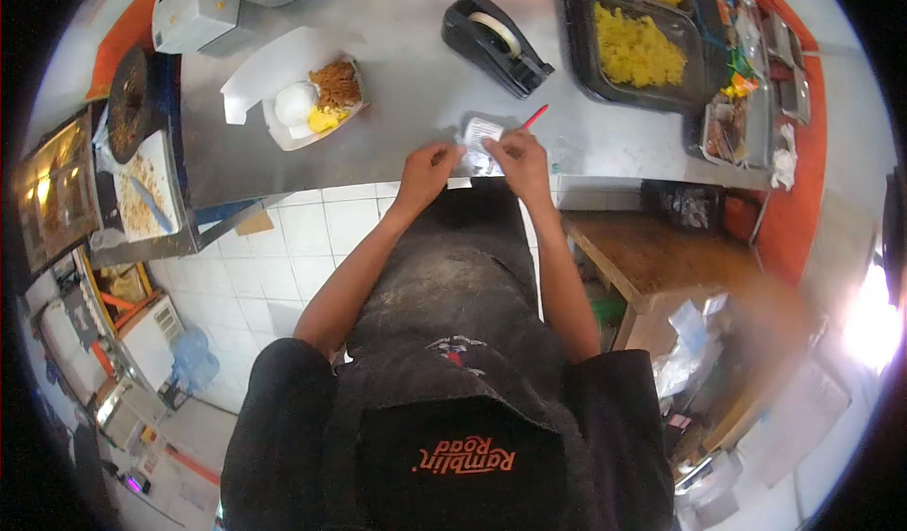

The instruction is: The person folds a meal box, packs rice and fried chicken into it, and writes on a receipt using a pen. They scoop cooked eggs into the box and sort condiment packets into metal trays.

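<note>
At the table's front edge, my left hand (427, 174) and my right hand (522, 162) are close together, both with fingers pinched. Between them is a small whitish slip (484, 130) with print on it, and something clear and shiny shows just below. My right thumb and finger grip the slip; my left fingertips pinch at its other side, on what looks like clear film. A red pen (537, 114) lies beside my right hand. Farther up stands a black tape dispenser (487, 49) with a roll of tape. To the left sits an open white food box (312, 134) with rice, shredded brown food and something yellow.
Black trays of yellow food (639, 49) stand at the back right, beside metal containers (732, 129). A white appliance (194, 16) is at the back left. Further left, a knife (151, 204) lies on a cutting board (132, 177). A wooden table (661, 248) is low on the right.
</note>
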The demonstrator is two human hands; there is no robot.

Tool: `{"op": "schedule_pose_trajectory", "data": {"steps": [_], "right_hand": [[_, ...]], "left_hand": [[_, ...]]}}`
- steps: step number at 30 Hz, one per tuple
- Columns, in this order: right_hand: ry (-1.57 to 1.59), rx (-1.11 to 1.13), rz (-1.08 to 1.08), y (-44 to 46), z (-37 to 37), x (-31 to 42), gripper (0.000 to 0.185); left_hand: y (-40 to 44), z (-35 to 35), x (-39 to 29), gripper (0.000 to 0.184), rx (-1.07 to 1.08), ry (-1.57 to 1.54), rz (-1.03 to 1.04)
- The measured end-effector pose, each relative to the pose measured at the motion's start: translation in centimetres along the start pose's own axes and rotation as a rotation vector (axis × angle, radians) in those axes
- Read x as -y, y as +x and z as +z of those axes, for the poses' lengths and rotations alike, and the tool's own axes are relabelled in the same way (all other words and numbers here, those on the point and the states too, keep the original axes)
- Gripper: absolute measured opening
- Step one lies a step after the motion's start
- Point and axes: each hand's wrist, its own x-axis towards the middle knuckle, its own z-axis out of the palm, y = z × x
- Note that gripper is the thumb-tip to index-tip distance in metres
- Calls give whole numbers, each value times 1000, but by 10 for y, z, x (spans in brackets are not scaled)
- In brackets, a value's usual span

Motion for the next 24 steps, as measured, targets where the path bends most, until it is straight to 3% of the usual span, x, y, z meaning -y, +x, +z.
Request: {"op": "schedule_pose_trajectory", "data": {"steps": [2,4,10,14,17,19,21,23,24], "right_hand": [[270,65,118,-16,-1,18,29],[248,64,114,-25,4,18,25],[370,25,218,-35,20,16,28],[388,26,225,-34,31,-3,37],[202,-33,264,-22,21,15,43],[229,-106,262,-13,19,15,50],[-2,-24,313,-3,7,20,57],[-121,-134,272,12,-11,15,67],[-153,-299,173,21,-26,23,73]], "left_hand": [[3,6,-15,37,48,-62,-23],[5,9,-27,30,122,-279,-135],[23,13,-18,18,87,-359,7],[34,21,-29,22,118,-455,69],[53,30,-28,34,95,-380,230],[67,38,-12,34,-59,58,623],[76,48,8,34,-42,166,659],[79,48,11,33,-26,281,692],[75,46,5,31,-95,461,682]]}}
